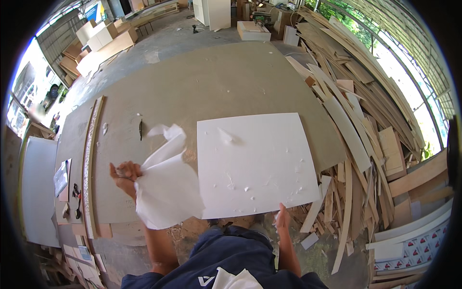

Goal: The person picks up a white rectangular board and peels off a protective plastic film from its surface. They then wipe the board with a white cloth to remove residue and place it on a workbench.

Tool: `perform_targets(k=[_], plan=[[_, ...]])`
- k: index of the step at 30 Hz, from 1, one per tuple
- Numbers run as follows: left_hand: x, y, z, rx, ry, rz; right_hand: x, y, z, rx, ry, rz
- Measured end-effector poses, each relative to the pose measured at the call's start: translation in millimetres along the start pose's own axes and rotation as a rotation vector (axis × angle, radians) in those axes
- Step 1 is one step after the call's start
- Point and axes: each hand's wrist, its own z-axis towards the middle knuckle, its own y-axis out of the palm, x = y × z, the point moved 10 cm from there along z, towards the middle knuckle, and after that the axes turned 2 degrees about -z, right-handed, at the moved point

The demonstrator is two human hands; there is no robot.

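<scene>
So bench (216, 77) carries a glossy flat rectangle (61, 178) at left edge, a red-and-black-handled tool (77, 190) just right of it, then a long strip (88, 164) running near to far. Left hand (127, 174) next: fingers curled, pinching the left edge of a thin white sheet (168, 192). Sheet hangs rumpled at the near side, left of the white board; can't tell if the two touch. Slim dark item (141, 129) lies farther off. White board (255, 168) lies flat, white scraps (247, 189) scattered on it. Right hand (282, 219) is at the board's near edge, right part; can't tell if its fingers grip anything. Wood offcuts (349, 135) piled at right.
</scene>
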Motion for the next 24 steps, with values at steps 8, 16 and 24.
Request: perform_targets(k=[8, 16, 24], plan=[[-235, 108, -185, -0.036, -0.692, -0.337, -228, 70, -134, -0.533, -0.827, 0.221], [-290, 151, -369, -0.418, -1.223, 0.013, -264, 34, -49, -0.108, -0.625, 0.106], [-260, 182, -387, -0.965, -0.155, 0.994, -233, 38, -12, 0.121, -0.778, 0.295]])
